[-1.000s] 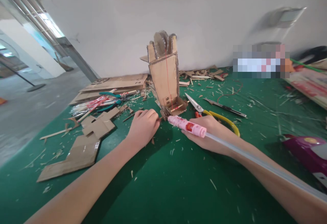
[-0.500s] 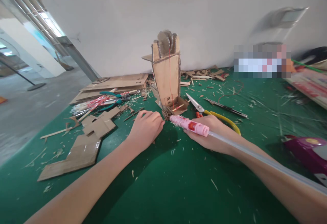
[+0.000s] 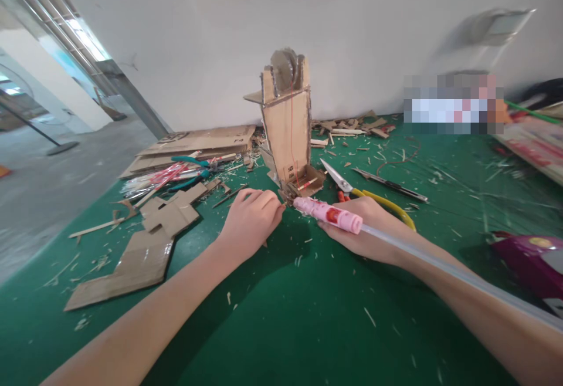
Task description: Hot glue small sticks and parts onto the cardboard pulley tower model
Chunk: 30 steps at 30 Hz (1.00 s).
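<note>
A tall cardboard structure (image 3: 288, 125) with round discs at its top and a red string down its front stands upright on the green table. My left hand (image 3: 255, 216) is closed at the structure's lower front, its fingertips pinched by a small brown piece too small to make out. My right hand (image 3: 365, 227) is closed beside a pink tube (image 3: 329, 213), whose tip points at the base near my left fingertips. A long clear rod (image 3: 440, 266) runs from the tube's back end over my right forearm. The right fingers are mostly hidden behind the tube.
Yellow-handled scissors (image 3: 387, 203) and a cutter knife (image 3: 391, 185) lie right of the structure. Cardboard pieces (image 3: 145, 254), plastic-wrapped sticks and pliers (image 3: 189, 183) lie left. A purple object (image 3: 523, 260) is at the right edge. Wood scraps (image 3: 356, 128) lie by the wall.
The view has shifted very slightly. The red string near the discs hangs a little differently. Both hands and the pink tube stay nearly where they were.
</note>
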Motion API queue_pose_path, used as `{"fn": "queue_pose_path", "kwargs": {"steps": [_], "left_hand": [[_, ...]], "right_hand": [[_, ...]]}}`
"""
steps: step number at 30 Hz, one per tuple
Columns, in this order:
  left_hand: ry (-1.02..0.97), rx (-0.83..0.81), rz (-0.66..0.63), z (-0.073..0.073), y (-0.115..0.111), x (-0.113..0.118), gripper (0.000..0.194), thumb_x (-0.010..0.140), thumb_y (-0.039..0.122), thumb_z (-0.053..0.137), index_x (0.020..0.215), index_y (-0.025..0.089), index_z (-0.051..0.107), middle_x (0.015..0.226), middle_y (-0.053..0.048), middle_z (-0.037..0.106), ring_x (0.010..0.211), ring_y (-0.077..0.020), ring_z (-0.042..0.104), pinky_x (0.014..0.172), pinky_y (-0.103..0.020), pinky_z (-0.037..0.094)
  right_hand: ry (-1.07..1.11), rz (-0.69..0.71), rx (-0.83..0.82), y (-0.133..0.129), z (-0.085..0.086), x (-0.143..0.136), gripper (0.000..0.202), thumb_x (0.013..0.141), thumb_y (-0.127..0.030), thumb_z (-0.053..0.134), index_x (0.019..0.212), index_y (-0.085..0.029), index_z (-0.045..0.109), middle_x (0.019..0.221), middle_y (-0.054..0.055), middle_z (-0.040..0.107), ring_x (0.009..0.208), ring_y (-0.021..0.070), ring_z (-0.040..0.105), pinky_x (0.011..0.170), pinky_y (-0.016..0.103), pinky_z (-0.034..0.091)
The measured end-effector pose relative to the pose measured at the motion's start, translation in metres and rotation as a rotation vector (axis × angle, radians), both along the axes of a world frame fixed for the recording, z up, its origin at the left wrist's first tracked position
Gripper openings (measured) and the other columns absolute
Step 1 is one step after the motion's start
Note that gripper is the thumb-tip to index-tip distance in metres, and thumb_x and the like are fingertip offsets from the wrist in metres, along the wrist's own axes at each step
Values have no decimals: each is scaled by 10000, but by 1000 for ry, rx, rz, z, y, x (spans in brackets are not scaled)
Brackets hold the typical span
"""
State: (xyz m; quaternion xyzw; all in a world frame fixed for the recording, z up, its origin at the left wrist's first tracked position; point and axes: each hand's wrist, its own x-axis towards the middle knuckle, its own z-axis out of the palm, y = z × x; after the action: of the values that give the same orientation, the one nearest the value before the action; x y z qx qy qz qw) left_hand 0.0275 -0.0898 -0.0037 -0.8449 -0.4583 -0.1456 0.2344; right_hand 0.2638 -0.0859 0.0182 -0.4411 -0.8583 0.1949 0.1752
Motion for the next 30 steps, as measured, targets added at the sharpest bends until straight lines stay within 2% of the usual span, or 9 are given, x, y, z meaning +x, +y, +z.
{"fn": "queue_pose_path", "kwargs": {"steps": [5,11,15,24,30], "left_hand": [[-28,-24,7,-1,0,0,272,965,246,368,805,162,570,870,-27,662,819,-163,596,807,-333,379],[-3,-72,-17,-4,3,-3,280,962,292,384,799,165,573,842,-31,643,825,-174,588,808,-338,372],[-24,-86,-12,-5,3,-3,279,962,297,386,796,168,569,847,-28,645,821,-167,591,804,-333,374],[-78,-21,-36,-2,3,-2,255,957,264,404,781,166,562,829,-20,655,792,-151,595,794,-323,378],[-122,-9,0,-1,1,1,287,971,285,388,773,167,560,786,-2,644,747,-134,582,769,-313,377]], "right_hand": [[3,1,1,0,0,-1,320,789,-280,491,532,-211,314,491,-28,417,454,91,355,479,266,262],[29,-8,56,-1,1,-2,298,840,-331,464,578,-212,389,546,-15,493,497,107,433,509,267,294],[38,-2,62,-2,0,-3,302,837,-322,478,573,-210,382,534,-21,480,486,99,424,507,261,293],[51,35,121,0,-2,-2,313,823,-273,467,544,-207,343,499,-31,439,451,82,385,483,259,266],[13,-8,20,0,0,0,299,783,-274,473,538,-213,314,499,-33,423,457,90,365,475,257,272]]}}
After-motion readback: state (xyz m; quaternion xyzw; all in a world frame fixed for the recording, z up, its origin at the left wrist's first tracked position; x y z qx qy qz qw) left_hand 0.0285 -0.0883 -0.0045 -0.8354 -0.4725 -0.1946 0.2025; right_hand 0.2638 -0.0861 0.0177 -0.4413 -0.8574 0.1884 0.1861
